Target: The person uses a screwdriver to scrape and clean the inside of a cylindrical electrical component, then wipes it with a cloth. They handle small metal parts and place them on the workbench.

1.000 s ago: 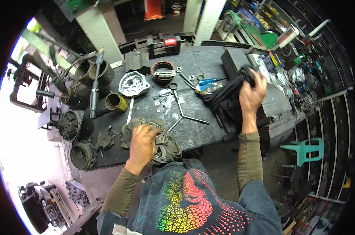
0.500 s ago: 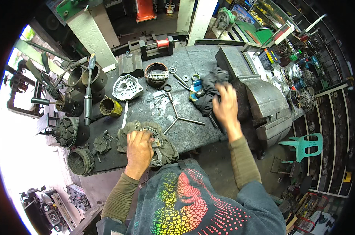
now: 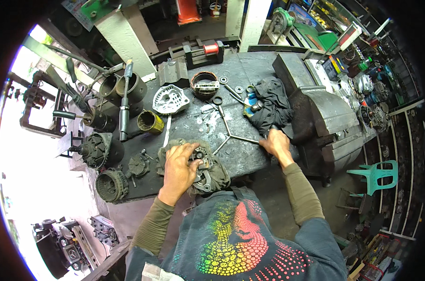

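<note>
My left hand is curled over a metal alternator housing, thumb and fingertips gripping its edge. The housing rests on a crumpled grey-green rag at the bench's near edge. My right hand is closed beside a bundled black cloth, at the end of one arm of a three-armed Y wrench. A dark tip shows above its fingers; what they hold is mostly hidden. Left of the rag lies a round, finned rotor part.
A large bench vise stands at the right. Toward the back are a white-grey end cover, a copper-wound stator and several bearings. A yellow can, metal cylinders and a stator ring line the left side.
My right hand has come down off the black cloth toward the near edge and closed. My left hand has shifted its fingers on the housing. The whole view has swung slightly.
</note>
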Tool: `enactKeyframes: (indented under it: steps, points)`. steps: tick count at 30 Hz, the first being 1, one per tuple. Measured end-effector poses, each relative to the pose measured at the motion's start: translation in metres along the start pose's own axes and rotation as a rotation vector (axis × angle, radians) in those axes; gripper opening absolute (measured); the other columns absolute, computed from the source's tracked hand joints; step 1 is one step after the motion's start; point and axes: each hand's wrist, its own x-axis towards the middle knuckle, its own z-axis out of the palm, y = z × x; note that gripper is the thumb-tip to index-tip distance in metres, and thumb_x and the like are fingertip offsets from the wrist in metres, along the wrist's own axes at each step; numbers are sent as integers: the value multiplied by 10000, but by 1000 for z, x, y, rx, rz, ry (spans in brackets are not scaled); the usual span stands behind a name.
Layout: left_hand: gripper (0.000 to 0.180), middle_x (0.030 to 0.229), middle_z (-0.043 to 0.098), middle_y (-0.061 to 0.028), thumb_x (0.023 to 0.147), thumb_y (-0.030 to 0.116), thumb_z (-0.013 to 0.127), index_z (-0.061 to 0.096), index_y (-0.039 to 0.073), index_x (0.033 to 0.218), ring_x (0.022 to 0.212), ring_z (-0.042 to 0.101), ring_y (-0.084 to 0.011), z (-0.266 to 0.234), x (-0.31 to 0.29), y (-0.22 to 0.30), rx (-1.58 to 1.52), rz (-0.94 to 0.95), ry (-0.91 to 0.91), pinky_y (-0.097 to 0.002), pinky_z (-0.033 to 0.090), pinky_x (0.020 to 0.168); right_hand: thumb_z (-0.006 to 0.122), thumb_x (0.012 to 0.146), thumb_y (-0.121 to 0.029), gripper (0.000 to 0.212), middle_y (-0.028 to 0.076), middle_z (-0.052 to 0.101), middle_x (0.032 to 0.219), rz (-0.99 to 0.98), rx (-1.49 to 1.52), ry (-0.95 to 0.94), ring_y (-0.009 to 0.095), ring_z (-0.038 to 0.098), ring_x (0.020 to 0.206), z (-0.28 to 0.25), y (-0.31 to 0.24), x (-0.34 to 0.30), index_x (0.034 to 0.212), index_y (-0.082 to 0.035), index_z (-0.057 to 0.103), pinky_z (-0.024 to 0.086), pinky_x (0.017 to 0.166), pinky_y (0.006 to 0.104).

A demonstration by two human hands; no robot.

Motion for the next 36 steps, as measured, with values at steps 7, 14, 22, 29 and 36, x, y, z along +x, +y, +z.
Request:
enactKeyframes:
  steps: [7, 14, 22, 29, 36]
  points:
    - [521, 1259, 728, -146, 786, 116, 904, 737, 56, 1276, 1166, 650, -365, 1, -28, -6, -141, -218, 159, -444, 498, 1043, 723, 943, -236, 275, -7, 585, 624, 173, 1093, -340, 111, 526, 499, -28, 70, -76, 730, -64, 697, 392, 462, 328]
    - [391, 1185, 757, -124, 830, 56, 871, 764, 50, 1206, 1069, 695, -306, 4, -48, -1, -320, -473, 236, -399, 560, 939, 840, 794, -312, 350, 201, 726, 739, -42, 190, 130, 395, 677, 603, 19, 70, -131, 799, 5, 692, 561, 624, 477]
    - [298, 1112, 769, -115, 872, 30, 835, 781, 12, 1165, 972, 713, -228, -7, -30, 9, -361, -353, 235, -350, 571, 883, 841, 865, -137, 235, 3, 605, 651, 140, 781, 358, 137, 568, 561, -25, 42, -135, 790, -25, 648, 476, 543, 342]
    - [380, 1115, 759, -97, 836, -34, 783, 759, 13, 1212, 940, 691, -174, -6, -39, 17, -465, -306, 128, -318, 562, 878, 816, 817, -72, 208, 45, 586, 798, -624, 864, 4, 147, 558, 714, -33, -88, -141, 915, -11, 643, 467, 635, 328]
    - [495, 1251, 729, -134, 802, -29, 776, 727, 34, 1290, 1087, 711, -261, -5, -50, 8, -396, -241, 194, -361, 570, 957, 804, 853, -49, 250, 143, 626, 862, -922, 873, 191, 345, 664, 756, -42, -161, -131, 1063, -40, 668, 544, 685, 427]
